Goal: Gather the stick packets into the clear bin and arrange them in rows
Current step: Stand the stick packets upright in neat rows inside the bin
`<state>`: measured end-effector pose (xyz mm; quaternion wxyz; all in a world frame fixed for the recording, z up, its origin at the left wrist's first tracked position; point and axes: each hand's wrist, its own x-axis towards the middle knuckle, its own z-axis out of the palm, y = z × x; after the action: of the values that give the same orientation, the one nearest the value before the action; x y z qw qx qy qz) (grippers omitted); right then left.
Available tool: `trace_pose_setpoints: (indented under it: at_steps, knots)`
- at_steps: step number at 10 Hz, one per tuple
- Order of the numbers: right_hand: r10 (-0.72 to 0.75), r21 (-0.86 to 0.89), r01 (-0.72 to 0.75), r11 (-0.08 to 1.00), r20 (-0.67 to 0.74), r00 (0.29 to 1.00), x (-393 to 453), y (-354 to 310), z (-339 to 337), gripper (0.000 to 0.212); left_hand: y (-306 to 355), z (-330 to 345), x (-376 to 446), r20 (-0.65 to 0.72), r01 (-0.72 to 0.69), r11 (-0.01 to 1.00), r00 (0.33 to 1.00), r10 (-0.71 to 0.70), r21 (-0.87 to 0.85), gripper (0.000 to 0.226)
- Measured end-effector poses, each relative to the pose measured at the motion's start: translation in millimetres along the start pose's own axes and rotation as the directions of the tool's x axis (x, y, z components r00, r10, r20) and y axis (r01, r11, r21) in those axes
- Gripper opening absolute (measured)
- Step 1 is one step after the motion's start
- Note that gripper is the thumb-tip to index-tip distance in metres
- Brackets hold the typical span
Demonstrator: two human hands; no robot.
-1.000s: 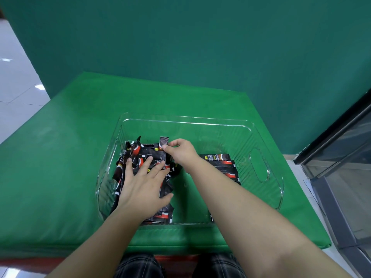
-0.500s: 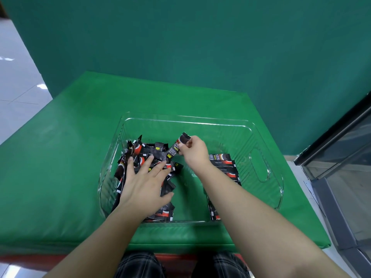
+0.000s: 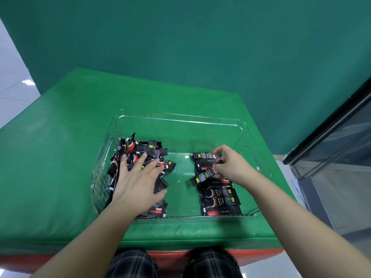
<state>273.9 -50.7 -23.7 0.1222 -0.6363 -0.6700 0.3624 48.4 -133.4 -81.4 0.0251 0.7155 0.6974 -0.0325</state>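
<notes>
Placing one stick packet (image 3: 204, 175) into the row (image 3: 218, 195) on the right side of the clear bin (image 3: 180, 119).

The right hand (image 3: 230, 165) pinches the packet by one end, its free end tilting across the middle of the row rather than lying parallel; released like this, it would likely land crooked and nudge the neighbours below it out of line. The left hand (image 3: 136, 181) lies flat with fingers spread, pressing on the loose pile (image 3: 140, 151) at the bin's left wall; lifting it carelessly could let the heaped packets slide toward the bare strip of floor between pile and row. That strip gives room to carry packets across. The row runs close to the bin's near wall, and the right wall with its handle cut-out (image 3: 248, 157) sits just beyond the knuckles, leaving little room there.
</notes>
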Motion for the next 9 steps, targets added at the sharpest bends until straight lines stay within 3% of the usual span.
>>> trace_pose_setpoints:
  at_steps: [1, 2, 3, 4, 6, 9]
  knots:
    - [0.045, -0.099, -0.040, 0.994, 0.049, 0.998, -7.5, 3.3, -1.6, 0.018, 0.5, -0.7, -0.2, -0.003, 0.000, 1.000, 1.000, 0.000, -0.004, 0.071]
    - [0.066, -0.342, -0.041, 0.939, 0.062, 0.996, -10.7, 6.1, -2.1, 0.025, 0.6, -1.1, -0.1, -0.005, -0.003, 1.000, 1.000, 0.003, 0.002, 0.071]
    - [0.037, -0.621, -0.022, 0.784, 0.011, 0.999, -16.2, 8.8, 2.9, 0.017, 1.1, -1.0, 0.4, -0.002, 0.000, 1.000, 1.000, 0.000, 0.010, 0.072]
    - [-0.093, -0.779, 0.071, 0.624, 0.017, 0.996, -20.5, 13.9, 14.8, 0.032, 1.4, -0.7, 0.8, 0.000, 0.000, 1.000, 1.000, 0.000, 0.017, 0.072]
    - [-0.195, -0.694, 0.345, 0.632, 0.289, 0.937, -28.0, 18.4, 42.6, 0.071, 1.2, 0.2, 0.5, -0.012, -0.002, 1.000, 1.000, 0.002, 0.009, 0.072]
    - [-0.189, -0.651, 0.339, 0.680, 0.291, 0.938, -31.5, 24.0, 38.6, 0.061, 0.4, 1.5, 1.3, -0.022, -0.008, 1.000, 1.000, 0.008, 0.005, 0.071]
